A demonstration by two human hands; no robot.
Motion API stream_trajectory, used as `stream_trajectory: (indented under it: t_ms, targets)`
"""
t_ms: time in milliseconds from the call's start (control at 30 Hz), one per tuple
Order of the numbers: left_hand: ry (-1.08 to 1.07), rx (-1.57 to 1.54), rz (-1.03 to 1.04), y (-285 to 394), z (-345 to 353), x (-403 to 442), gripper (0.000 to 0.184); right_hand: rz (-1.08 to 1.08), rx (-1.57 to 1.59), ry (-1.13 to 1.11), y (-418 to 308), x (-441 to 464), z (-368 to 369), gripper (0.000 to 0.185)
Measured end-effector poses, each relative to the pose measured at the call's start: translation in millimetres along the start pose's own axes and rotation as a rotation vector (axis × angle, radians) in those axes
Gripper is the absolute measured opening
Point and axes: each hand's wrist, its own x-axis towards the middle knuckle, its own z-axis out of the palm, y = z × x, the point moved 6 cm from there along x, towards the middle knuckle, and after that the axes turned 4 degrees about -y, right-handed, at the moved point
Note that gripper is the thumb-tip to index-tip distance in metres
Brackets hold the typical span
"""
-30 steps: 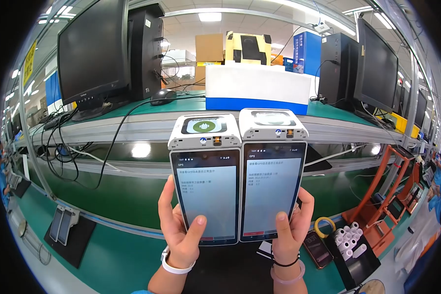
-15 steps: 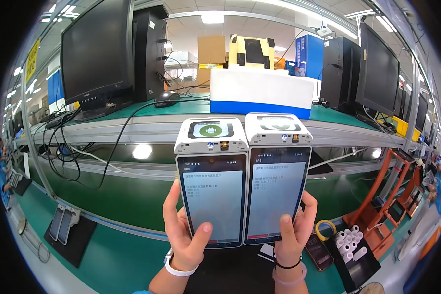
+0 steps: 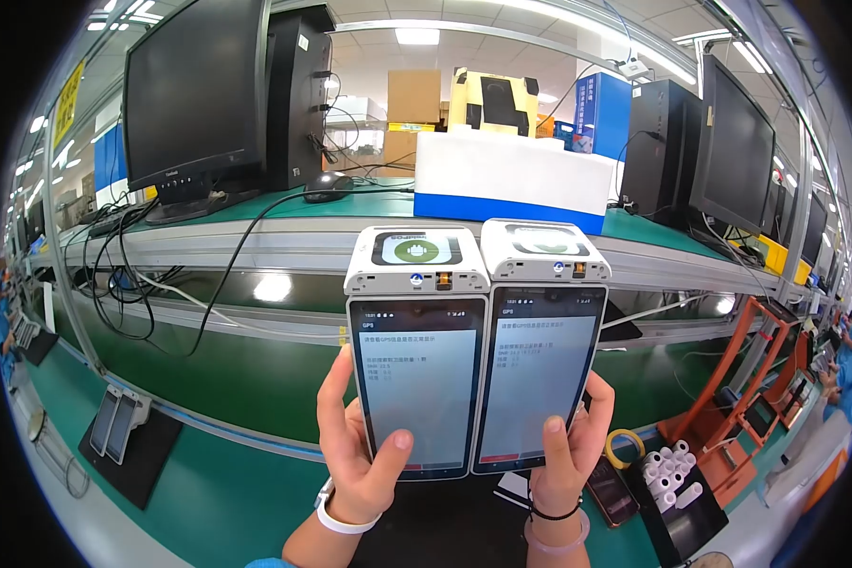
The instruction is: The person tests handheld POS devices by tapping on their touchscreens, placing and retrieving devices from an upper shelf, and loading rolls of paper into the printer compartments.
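My left hand [image 3: 360,469] is wrapped round a white handheld payment terminal [image 3: 417,379], its thumb lying at the lower edge of the screen. A matching terminal [image 3: 540,369] is in my right hand [image 3: 560,464], gripped the same way. The two devices stand upright side by side and touch along their inner edges. Both screens show a GPS page with lines of Chinese text. Each thick top end has a small display; the left one bears a green Android icon. My fingers behind the devices are partly hidden.
A black mat [image 3: 426,530] lies below my hands. To the right are a phone [image 3: 613,492], a yellow tape roll [image 3: 625,445] and white paper rolls [image 3: 667,469] in a black tray. Two more terminals [image 3: 114,426] rest at left. A shelf with monitors [image 3: 194,99] stands ahead.
The view has shifted slightly, and the terminals' top ends sit a little farther right. Some small text on the screens differs. Both hands keep their hold.
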Motion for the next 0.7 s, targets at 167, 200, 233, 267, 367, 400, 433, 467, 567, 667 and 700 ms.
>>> stream_trajectory:
  t_ms: [167, 200, 233, 267, 367, 400, 433, 467, 567, 667, 700]
  targets:
    - [-0.010, -0.002, 0.029, -0.1, -0.6, 0.5, 0.071, -0.022, 0.005, -0.019, -3.6, 2.2, 3.5, 0.046]
    - [0.009, 0.000, 0.011, -0.9, -1.9, -0.9, 0.071, -0.039, 0.003, -0.019, -4.7, 1.7, 3.7, 0.044]
    - [0.028, 0.003, -0.008, -1.6, -2.8, -2.0, 0.071, -0.033, 0.002, -0.020, -4.7, 1.2, 4.0, 0.044]
    - [0.030, 0.003, -0.011, -1.1, -2.3, -2.2, 0.071, -0.027, 0.011, -0.028, -4.9, 1.1, 4.5, 0.044]
    - [0.048, -0.016, 0.009, 0.6, -2.2, 1.9, 0.072, -0.032, 0.012, -0.036, -4.9, 1.1, 4.3, 0.044]
    - [0.029, -0.023, 0.015, 1.2, -2.2, 2.4, 0.072, -0.033, 0.004, -0.042, -4.6, 0.5, 4.6, 0.044]
    - [0.012, -0.029, 0.019, 1.7, -2.1, 2.1, 0.072, -0.031, 0.004, -0.044, -4.2, 0.4, 5.2, 0.044]
    - [0.016, -0.027, 0.017, 2.0, -2.6, 1.3, 0.072, -0.035, 0.000, -0.030, -4.2, 0.3, 5.1, 0.044]
    - [0.014, -0.015, 0.009, 2.2, -2.2, -0.1, 0.072, -0.036, -0.002, -0.022, -5.4, 0.1, 4.8, 0.045]
    - [0.026, -0.031, 0.007, 1.8, -2.2, 0.2, 0.072, -0.025, -0.004, -0.023, -5.5, -0.5, 5.0, 0.048]
    - [0.018, -0.031, 0.006, 2.1, -1.8, 0.7, 0.072, -0.012, -0.008, -0.020, -4.7, -0.5, 5.2, 0.050]
